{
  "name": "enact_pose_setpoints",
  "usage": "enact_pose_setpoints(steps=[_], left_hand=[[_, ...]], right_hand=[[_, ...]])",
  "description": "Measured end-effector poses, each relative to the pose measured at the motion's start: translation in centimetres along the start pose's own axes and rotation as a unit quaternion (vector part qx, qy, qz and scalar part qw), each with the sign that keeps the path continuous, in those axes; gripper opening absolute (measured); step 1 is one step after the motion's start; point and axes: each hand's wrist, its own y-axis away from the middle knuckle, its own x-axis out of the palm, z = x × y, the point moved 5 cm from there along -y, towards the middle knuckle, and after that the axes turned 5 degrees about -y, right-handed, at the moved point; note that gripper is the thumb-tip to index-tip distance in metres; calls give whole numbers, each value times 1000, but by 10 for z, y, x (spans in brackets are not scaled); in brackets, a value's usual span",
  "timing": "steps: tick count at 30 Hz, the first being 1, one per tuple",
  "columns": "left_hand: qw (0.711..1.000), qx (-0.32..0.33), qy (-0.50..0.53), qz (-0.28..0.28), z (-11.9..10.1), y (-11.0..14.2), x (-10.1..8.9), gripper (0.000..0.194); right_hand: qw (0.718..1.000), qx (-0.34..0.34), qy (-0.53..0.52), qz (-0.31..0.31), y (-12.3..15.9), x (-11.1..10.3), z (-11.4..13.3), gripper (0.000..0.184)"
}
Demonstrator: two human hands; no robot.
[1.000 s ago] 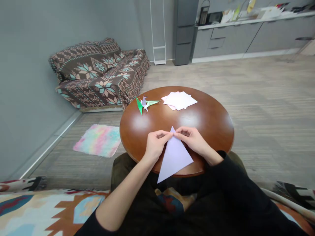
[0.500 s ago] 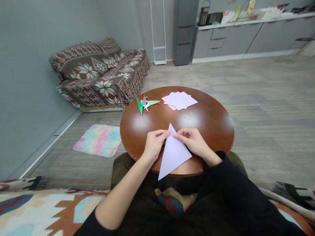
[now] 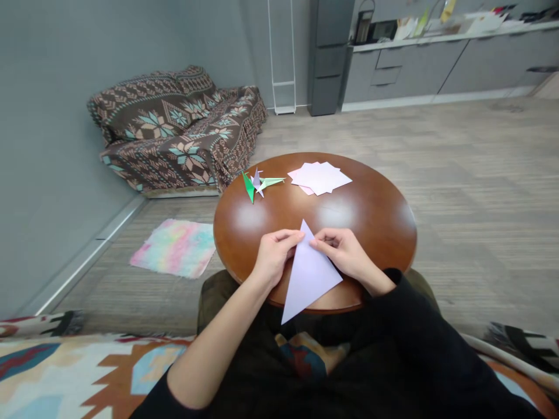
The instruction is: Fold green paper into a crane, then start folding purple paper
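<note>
A lilac sheet of origami paper (image 3: 311,273), folded into a triangle, is held over the near part of the round brown table (image 3: 371,227). My left hand (image 3: 276,251) pinches its left edge near the top point, thumb on the front face. On the opposite edge, slightly lower, my right hand (image 3: 340,247) pinches the paper between thumb and fingers. One long corner of the triangle hangs down past the table's front edge, and another points right, below my right hand. The fingers behind the paper are partly hidden.
Several folded paper cranes (image 3: 258,184), green and lilac, rest at the table's far left. A fanned stack of pale square paper (image 3: 321,177) lies at the far middle. Beyond are a fluffy pastel mat (image 3: 174,247) and a covered sofa (image 3: 183,128).
Both hands keep their pinch on the folded paper. The triangle's lower corner sits very slightly lower; the whole view has shifted a little.
</note>
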Motion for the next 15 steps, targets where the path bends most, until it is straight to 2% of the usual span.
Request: enact_pose_setpoints(steps=[6, 10, 15], left_hand=[[1000, -7, -23, 9, -1, 3, 2, 25], [997, 19, -80, 8, -1, 9, 9, 25], [990, 63, -123, -21, -2, 13, 11, 22]], right_hand=[[999, 9, -50, -13, -1, 1, 1, 27], [992, 9, -118, -34, -4, 1, 3, 28], [980, 60, -184, -53, -3, 5, -1, 26]])
